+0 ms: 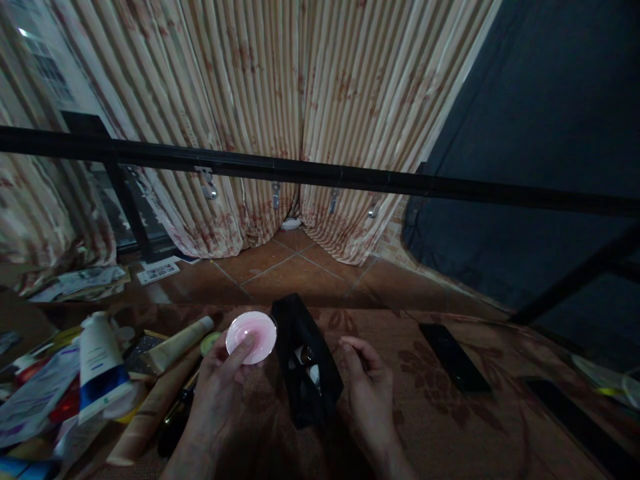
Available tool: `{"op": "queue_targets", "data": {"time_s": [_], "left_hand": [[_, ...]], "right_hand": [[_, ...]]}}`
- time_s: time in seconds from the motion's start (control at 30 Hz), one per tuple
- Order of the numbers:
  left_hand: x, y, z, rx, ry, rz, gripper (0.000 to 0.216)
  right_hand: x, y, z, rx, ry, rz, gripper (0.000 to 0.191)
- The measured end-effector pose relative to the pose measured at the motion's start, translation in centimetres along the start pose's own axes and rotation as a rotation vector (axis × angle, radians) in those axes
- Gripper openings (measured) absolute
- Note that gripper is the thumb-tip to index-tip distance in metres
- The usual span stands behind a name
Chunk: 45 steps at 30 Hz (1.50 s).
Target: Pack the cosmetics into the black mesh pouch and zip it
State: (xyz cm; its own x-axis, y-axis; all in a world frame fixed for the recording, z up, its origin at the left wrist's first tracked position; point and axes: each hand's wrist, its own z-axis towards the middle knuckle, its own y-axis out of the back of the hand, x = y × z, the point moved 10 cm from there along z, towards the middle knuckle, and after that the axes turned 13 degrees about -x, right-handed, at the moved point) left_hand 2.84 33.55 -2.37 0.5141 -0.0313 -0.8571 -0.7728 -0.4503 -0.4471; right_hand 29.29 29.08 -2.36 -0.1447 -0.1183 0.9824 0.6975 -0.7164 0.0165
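Note:
My left hand (225, 380) is closed around the edge of a round pink disc (260, 333) with a shiny rim, like a compact or lid, the thumb lying across its face. Just right of it, on the patterned cloth, stands a black fabric pouch (317, 347), its top gaping. Inside it a dark rounded item (306, 355) and a white item (315, 377) show in part. Close beside the pouch's right side is my right hand (367, 380), its fingers curled and thumb near the index finger; anything between them is hidden.
Tubes and cosmetics pile up at left, among them a white-and-blue tube (101, 367) and a beige tube (180, 343). A phone (455, 357) lies at right, with another dark flat object (575, 420) beyond. A black rail (310, 175) crosses before the curtains (260, 87).

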Motion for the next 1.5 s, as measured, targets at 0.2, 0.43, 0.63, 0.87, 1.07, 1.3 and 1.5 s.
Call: {"op": "queue_targets", "data": {"time_s": [0.2,0.43,0.63,0.87,1.07,1.3,1.5], "left_hand": [[-0.1,-0.1,0.0,0.017,-0.004,-0.004,0.035],[-0.2,0.1,0.2,0.007,-0.012,-0.036,0.031],[-0.1,0.0,0.2,0.029,-0.006,-0.016,0.03],[0.0,0.6,0.2,-0.013,0.0,-0.038,0.035],[-0.2,0.6,-0.1,-0.037,0.026,-0.056,0.036],[-0.5,0.2,-0.3,-0.013,0.01,-0.08,0.03],[-1.0,-0.2,-0.5,0.058,-0.053,-0.089,0.024]], "right_hand": [[0.2,0.0,-0.1,0.007,0.0,0.01,0.026],[0.5,-0.1,-0.2,0.014,0.013,0.02,0.024],[0.8,-0.2,-0.3,0.009,0.009,0.052,0.025],[0.0,-0.6,-0.4,0.03,-0.012,0.059,0.025],[-0.2,-0.5,-0.3,0.023,0.034,0.039,0.023],[0.0,-0.6,-0.3,0.028,0.04,0.049,0.022],[0.3,-0.2,-0.3,-0.01,0.062,0.056,0.023]]}}
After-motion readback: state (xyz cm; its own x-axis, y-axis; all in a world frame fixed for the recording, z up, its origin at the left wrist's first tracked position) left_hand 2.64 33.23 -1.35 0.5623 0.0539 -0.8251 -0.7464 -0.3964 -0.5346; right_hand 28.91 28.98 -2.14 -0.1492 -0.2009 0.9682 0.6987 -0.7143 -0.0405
